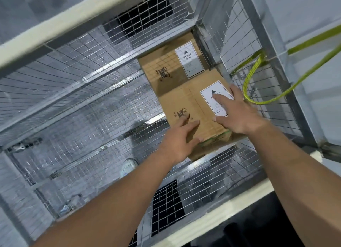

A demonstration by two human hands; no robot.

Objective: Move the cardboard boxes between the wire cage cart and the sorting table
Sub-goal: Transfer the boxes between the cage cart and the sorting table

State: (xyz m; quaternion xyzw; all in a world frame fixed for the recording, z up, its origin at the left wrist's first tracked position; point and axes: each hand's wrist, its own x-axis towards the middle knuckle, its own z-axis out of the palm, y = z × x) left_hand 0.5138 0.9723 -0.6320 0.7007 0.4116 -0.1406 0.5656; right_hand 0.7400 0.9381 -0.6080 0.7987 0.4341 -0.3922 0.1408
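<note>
Down in the cart (73, 99), left hand (177, 139) and right hand (238, 114) lie flat on the nearer box (186, 101).

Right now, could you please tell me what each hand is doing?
Left hand: open, touching the near box.
Right hand: open, flat on its label.

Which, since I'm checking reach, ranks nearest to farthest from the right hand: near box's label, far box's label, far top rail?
1. Near box's label: under the right hand fingers.
2. Far box's label: on the box beyond.
3. Far top rail: upper left, above.
</note>
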